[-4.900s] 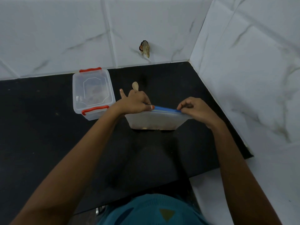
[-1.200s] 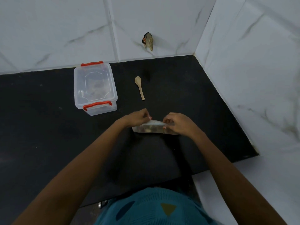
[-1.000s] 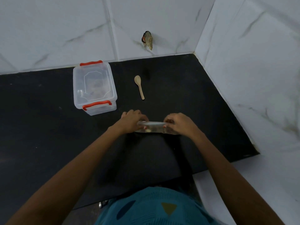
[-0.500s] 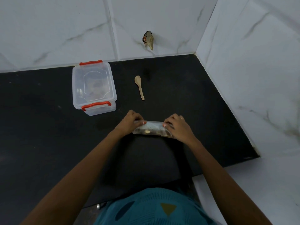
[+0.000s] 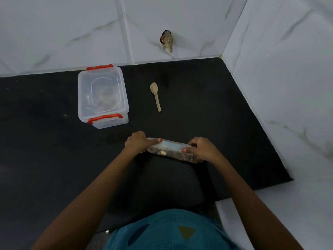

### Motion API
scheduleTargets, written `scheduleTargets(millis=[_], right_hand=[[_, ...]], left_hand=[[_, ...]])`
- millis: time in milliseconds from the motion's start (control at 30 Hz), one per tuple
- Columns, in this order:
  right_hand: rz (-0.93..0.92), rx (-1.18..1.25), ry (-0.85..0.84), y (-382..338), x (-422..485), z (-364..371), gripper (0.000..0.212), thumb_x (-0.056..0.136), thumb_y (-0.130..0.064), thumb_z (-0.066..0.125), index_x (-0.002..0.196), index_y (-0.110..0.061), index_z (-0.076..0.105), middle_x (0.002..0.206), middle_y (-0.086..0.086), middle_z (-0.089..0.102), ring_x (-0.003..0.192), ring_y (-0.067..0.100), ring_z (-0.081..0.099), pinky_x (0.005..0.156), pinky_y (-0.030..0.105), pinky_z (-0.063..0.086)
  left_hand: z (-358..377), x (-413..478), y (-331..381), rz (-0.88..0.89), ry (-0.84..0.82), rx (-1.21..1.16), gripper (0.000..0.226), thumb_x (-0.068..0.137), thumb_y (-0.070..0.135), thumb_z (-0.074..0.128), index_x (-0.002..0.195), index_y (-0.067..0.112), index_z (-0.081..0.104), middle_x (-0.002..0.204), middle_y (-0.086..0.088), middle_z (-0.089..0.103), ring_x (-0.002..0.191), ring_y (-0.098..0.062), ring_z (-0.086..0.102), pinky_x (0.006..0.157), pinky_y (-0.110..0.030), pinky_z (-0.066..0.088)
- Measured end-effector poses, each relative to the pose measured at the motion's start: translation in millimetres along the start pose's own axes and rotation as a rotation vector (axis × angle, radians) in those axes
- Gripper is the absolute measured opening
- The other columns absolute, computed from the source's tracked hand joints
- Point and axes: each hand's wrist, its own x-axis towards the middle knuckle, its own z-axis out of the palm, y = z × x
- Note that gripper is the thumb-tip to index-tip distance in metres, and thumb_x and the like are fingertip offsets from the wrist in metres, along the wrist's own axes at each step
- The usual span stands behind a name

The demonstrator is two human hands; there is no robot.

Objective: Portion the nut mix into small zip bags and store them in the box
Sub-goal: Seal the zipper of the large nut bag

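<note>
Whereas the zip bag [image 5: 171, 150] was held upright seconds ago, it now lies on the worktop [image 5: 54, 159], left hand [image 5: 137, 142] and right hand [image 5: 201, 147] each gripping an end, seemingly rolling it. Portion looks sealed; the lidded box [image 5: 102, 96] waits beyond.

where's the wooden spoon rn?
Head view, centre: the wooden spoon lies on the black counter, right of the clear box and beyond the zip bag, touching neither.

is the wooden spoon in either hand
No, the wooden spoon lies on the black mat while the left hand and right hand grip the zip bag.
</note>
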Motion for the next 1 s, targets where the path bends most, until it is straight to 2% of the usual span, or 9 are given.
scheduleTargets(millis=[133,300,367,433,533,667,767,833,1000], right_hand=[[-0.025,0.073,0.114,5.3,4.0,-3.0,0.035,0.083,-0.041,0.064,0.103,-0.012,0.065,0.094,-0.006,0.055,0.086,0.009,0.052,0.072,0.023,0.037],[-0.028,0.417,0.304,2.3,20.4,-21.1,0.022,0.082,-0.028,0.068,0.095,-0.011,0.063,0.089,-0.002,0.056,0.081,0.009,0.053,0.062,0.011,0.04],[-0.008,0.557,0.344,-0.1,30.6,-27.9,0.019,0.082,-0.029,0.068,0.093,-0.015,0.06,0.093,0.0,0.06,0.084,0.012,0.057,0.065,0.016,0.044],[0.015,0.691,0.35,-3.7,42.9,-34.7,0.017,0.084,-0.029,0.066,0.091,-0.015,0.059,0.09,0.001,0.062,0.079,0.01,0.06,0.062,0.016,0.047],[0.047,0.826,0.382,-8.4,64.4,-45.3,0.019,0.085,-0.024,0.065,0.098,-0.013,0.056,0.093,0.003,0.064,0.076,0.01,0.062,0.062,0.016,0.051],[0.071,0.834,0.398,-7.6,93.6,-63.4,0.035,0.084,-0.023,0.067,0.115,-0.012,0.056,0.099,0.003,0.066,0.087,0.014,0.066,0.078,0.03,0.055],[0.084,0.765,0.43,-7.8,109.0,-75.2,0.025,0.086,-0.021,0.063,0.107,-0.008,0.065,0.083,-0.003,0.066,0.073,0.005,0.063,0.071,0.024,0.054],[0.087,0.713,0.468,-7.2,119.0,-81.1,0.018,0.087,-0.021,0.062,0.097,-0.007,0.067,0.077,-0.002,0.063,0.069,0.007,0.06,0.065,0.022,0.051],[0.067,0.649,0.462,-7.8,137.5,-88.5,0.013,0.088,-0.023,0.061,0.086,-0.011,0.064,0.076,-0.001,0.062,0.065,0.003,0.058,0.052,0.007,0.045]], left_hand=[[-12.4,0.7,13.8,0.006,-0.098,-0.375,0.04,0.083,0.042,0.063,0.101,0.01,0.046,0.083,-0.005,0.055,0.069,-0.013,0.058,0.059,-0.021,0.05],[-32.9,16.4,46.4,0.129,-0.186,-0.99,0.053,0.083,0.025,0.065,0.127,0.009,0.042,0.113,-0.007,0.056,0.103,-0.021,0.057,0.087,-0.036,0.052],[-38.4,27.8,65.6,0.17,-0.208,-1.134,0.049,0.086,0.017,0.063,0.128,0.009,0.04,0.11,-0.006,0.056,0.1,-0.021,0.058,0.092,-0.041,0.049],[-42.7,44.9,87.7,0.178,-0.179,-1.227,0.052,0.086,0.011,0.062,0.131,0.007,0.036,0.114,-0.011,0.056,0.098,-0.022,0.061,0.086,-0.04,0.052],[-45.0,70.8,118.0,0.183,-0.048,-1.233,0.057,0.085,0.007,0.063,0.133,0.006,0.031,0.123,-0.015,0.052,0.106,-0.026,0.058,0.081,-0.037,0.055],[-45.3,100.7,152.5,0.154,0.092,-1.214,0.055,0.085,0.007,0.064,0.13,0.008,0.033,0.102,-0.007,0.053,0.088,-0.015,0.058,0.07,-0.028,0.054],[-40.6,123.6,167.3,0.157,0.159,-1.125,0.052,0.084,0.008,0.064,0.128,0.009,0.037,0.115,-0.011,0.053,0.089,-0.013,0.056,0.081,-0.031,0.053],[-37.1,133.9,178.0,0.194,0.184,-1.059,0.05,0.084,0.008,0.064,0.127,0.008,0.039,0.122,-0.011,0.052,0.092,-0.012,0.055,0.08,-0.027,0.051],[-32.7,147.4,197.8,0.264,0.266,-0.921,0.049,0.086,0.01,0.062,0.129,0.012,0.039,0.13,-0.008,0.049,0.117,-0.017,0.05,0.091,-0.026,0.044]])
